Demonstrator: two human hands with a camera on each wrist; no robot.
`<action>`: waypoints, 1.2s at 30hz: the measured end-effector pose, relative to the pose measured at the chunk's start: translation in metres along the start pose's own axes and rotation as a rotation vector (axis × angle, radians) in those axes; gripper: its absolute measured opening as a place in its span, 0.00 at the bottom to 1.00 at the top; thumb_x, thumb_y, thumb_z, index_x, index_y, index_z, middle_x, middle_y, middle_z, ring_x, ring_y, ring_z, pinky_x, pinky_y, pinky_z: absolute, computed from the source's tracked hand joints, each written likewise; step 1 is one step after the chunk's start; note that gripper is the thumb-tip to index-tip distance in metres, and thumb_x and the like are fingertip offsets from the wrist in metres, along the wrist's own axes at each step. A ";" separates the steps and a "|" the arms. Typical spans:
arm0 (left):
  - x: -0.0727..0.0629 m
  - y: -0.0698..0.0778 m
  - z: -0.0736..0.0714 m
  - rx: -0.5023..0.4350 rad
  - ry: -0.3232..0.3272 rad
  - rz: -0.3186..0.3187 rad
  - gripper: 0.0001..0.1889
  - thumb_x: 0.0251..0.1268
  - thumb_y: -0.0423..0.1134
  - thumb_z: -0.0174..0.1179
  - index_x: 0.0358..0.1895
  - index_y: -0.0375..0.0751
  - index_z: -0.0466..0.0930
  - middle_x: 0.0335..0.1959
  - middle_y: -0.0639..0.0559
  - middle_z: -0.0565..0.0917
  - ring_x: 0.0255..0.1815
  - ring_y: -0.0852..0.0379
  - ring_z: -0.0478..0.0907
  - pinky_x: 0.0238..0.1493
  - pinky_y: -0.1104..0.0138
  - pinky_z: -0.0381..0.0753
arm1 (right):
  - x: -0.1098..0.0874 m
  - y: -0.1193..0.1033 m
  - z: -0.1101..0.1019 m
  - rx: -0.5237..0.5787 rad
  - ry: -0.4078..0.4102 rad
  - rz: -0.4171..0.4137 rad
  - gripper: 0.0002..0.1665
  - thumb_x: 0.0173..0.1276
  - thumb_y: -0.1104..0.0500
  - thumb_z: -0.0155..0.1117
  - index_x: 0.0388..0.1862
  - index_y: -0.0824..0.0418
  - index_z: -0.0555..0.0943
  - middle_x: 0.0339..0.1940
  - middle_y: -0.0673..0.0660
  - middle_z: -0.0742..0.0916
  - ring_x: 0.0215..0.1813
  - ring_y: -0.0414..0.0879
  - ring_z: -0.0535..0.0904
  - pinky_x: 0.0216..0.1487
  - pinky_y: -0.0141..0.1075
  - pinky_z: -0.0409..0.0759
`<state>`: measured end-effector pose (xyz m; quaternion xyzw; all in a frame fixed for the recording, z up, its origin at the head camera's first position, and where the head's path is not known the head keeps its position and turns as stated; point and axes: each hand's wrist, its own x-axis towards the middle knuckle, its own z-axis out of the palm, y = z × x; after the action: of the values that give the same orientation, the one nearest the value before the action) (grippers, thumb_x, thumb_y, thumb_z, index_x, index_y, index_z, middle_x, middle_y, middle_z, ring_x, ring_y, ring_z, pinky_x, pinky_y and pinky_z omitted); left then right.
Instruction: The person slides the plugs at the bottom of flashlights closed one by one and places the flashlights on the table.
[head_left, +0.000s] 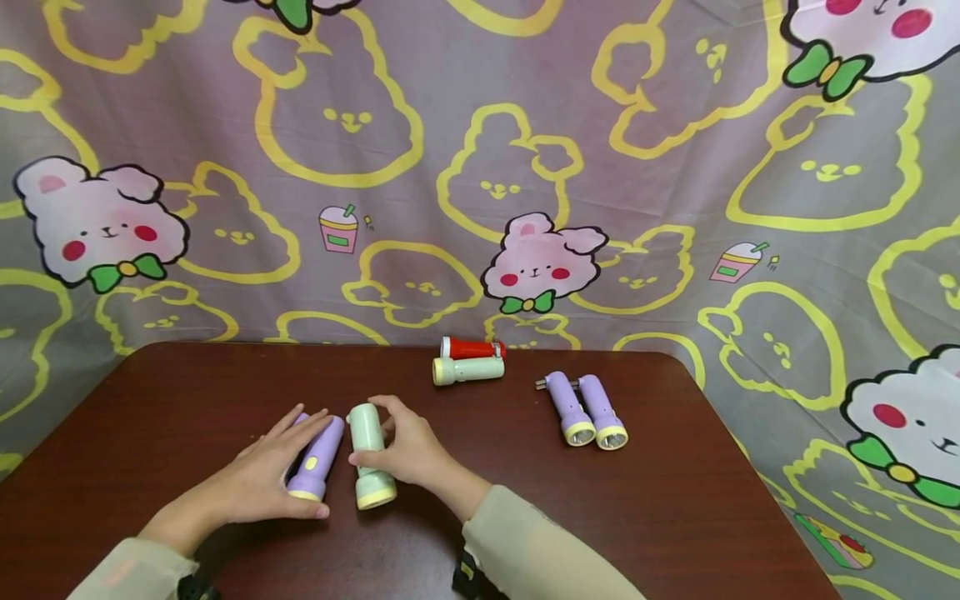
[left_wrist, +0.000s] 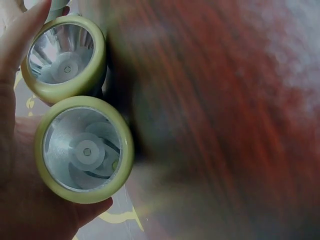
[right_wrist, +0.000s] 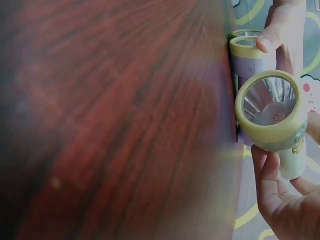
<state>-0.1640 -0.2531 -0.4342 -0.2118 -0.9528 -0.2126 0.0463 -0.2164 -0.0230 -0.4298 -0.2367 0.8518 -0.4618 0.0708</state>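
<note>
Two purple flashlights with pale yellow rims lie side by side on the table at the left. My left hand spans them, fingers over the far ends and thumb by the lens end. The nearer purple flashlight shows its yellow switch; the other is mostly hidden under the fingers. Both lenses face the left wrist camera. Just right of them, my right hand grips a pale green flashlight between thumb and fingers. Its yellow-rimmed lens points toward me; whether it touches the table I cannot tell.
Toward the table's back edge lie a red flashlight and another pale green flashlight, side by side. At the right, two more purple flashlights lie together, with metal prongs at their far ends. A patterned curtain hangs behind the brown table.
</note>
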 end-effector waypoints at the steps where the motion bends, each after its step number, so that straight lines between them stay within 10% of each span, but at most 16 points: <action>1: 0.000 0.000 0.000 0.000 0.000 0.002 0.61 0.36 0.71 0.74 0.74 0.40 0.62 0.75 0.39 0.65 0.76 0.29 0.52 0.52 0.24 0.65 | 0.000 0.000 0.001 -0.005 0.001 0.000 0.45 0.52 0.54 0.81 0.68 0.56 0.71 0.34 0.53 0.85 0.31 0.34 0.75 0.33 0.27 0.74; 36: 0.000 0.000 0.001 -0.002 -0.005 -0.002 0.61 0.35 0.71 0.74 0.74 0.40 0.62 0.75 0.39 0.65 0.76 0.30 0.52 0.49 0.28 0.71 | 0.011 0.001 0.022 -0.094 -0.002 0.148 0.41 0.50 0.47 0.82 0.60 0.58 0.74 0.30 0.48 0.81 0.30 0.36 0.74 0.30 0.28 0.73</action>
<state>-0.1643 -0.2524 -0.4347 -0.2115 -0.9529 -0.2131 0.0433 -0.2191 -0.0447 -0.4417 -0.1764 0.8878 -0.4145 0.0943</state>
